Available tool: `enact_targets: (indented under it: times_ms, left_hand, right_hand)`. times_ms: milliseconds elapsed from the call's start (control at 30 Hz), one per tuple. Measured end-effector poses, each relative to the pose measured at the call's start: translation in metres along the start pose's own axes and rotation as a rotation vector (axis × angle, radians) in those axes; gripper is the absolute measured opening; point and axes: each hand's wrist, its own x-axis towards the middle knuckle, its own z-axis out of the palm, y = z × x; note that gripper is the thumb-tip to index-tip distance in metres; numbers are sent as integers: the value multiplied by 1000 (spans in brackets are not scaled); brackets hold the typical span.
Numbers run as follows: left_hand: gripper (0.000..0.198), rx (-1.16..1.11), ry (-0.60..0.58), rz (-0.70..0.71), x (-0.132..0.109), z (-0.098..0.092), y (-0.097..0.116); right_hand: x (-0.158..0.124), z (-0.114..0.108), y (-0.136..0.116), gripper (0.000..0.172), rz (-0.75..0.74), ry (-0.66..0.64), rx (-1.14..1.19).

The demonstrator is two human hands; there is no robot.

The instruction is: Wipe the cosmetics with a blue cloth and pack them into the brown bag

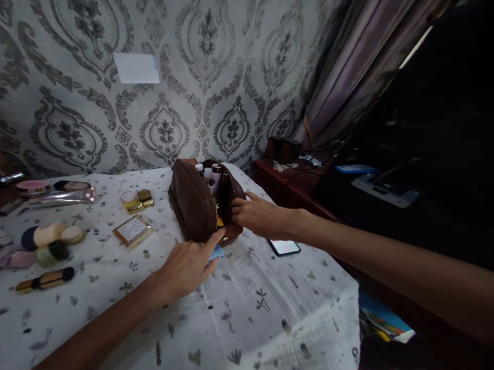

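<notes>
A brown cosmetic bag [191, 203] stands on the table, near the wall side, and its top is open. Inside it several small bottles [216, 176] are standing close together, and something yellow shows lower down, near the front.

The right hand [260, 213] is at the right side of the bag; its grip is closed on the edge there, with the fingers bent. The left hand [187, 265] is at the front of the bag, with the index finger stretched to the front edge. A light blue thing [217, 253] is partly hidden under this hand, and I cannot tell whether the left grip is closed on it.

A smartphone [287, 246] with bright screen lies just below the right wrist. To the left of the bag lie a square glittery case [134, 230] and, behind it, a small golden tube [140, 206]. Farther left are a shiny pink tube [61, 196], a green jar [52, 254] and a black and gold stick [46, 279]. The white tablecloth [178, 347] has small plants and flamingos printed on it.
</notes>
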Motion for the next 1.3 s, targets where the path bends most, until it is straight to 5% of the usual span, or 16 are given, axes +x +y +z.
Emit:
enact_targets:
  times_ms: [167, 233, 333, 433, 500, 633, 767, 867, 933, 1067, 1167, 1300]
  left_hand:
    - [57, -19, -12, -1, 0, -1, -2]
    - [56, -56, 9, 14, -2, -3, -3]
    - [55, -141, 134, 35, -10, -10, -12]
    - [38, -180, 289, -55, -21, -21, -35]
    - [26, -137, 364, -170, -29, -26, -60]
    - [31, 42, 389, -478, -40, -23, -118]
    - [38, 27, 255, -650, -50, -1, -152]
    - [36, -68, 346, -623, -60, 15, -159]
    - [33, -213, 470, -568, -66, 21, -160]
    - [33, -645, 707, -451, -73, 24, -157]
    - [38, -943, 719, -395, -75, 22, -152]
    - [38, -860, 700, -388, -76, 15, -145]
  right_hand:
    - [4, 10, 9, 36, 111, 167, 190]
    - [4, 10, 12, 45, 212, 347, 353]
    - [0, 6, 5, 36, 355, 699, 520]
    - [-3, 1, -21, 25, 313, 977, 631]
    - [1, 1, -49, 22, 180, 1050, 724]
    - [37, 15, -107, 21, -74, 865, 1078]
    - [107, 28, -139, 30, 173, 657, 1352]
    - [153, 33, -147, 30, 434, 525, 1834]
    - [173, 35, -150, 24, 441, 490, 1961]
    - [180, 43, -153, 29, 411, 532, 2071]
    - [170, 47, -152, 36, 408, 575, 2127]
    - [153, 49, -151, 42, 414, 736, 2103]
